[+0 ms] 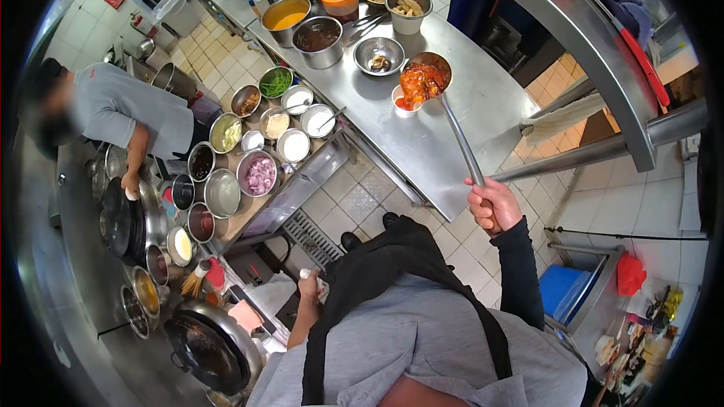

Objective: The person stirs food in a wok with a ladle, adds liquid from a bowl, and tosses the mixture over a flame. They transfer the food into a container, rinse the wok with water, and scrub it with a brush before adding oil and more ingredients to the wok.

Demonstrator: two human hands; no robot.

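Observation:
My right hand (494, 206) is closed round the long handle of a metal ladle (462, 138). The ladle's bowl is tilted above the steel table, and red, saucy food (424, 81) slides from it into a small white cup (406, 111). Beside the cup stands a metal bowl (379, 56) with a few dark pieces at its bottom. Low at my left side, my left hand (309, 289) is closed on something white, perhaps a cloth; its shape is partly hidden. A lidded black wok (207, 350) sits on the stove at lower left.
Sauce pots, including one of dark sauce (317, 41), line the steel table (452, 151). Several ingredient bowls, one with chopped onion (257, 173), fill the left counter. A co-worker (136, 109) stands at another wok. An overhead steel shelf (596, 38) and its post flank my right.

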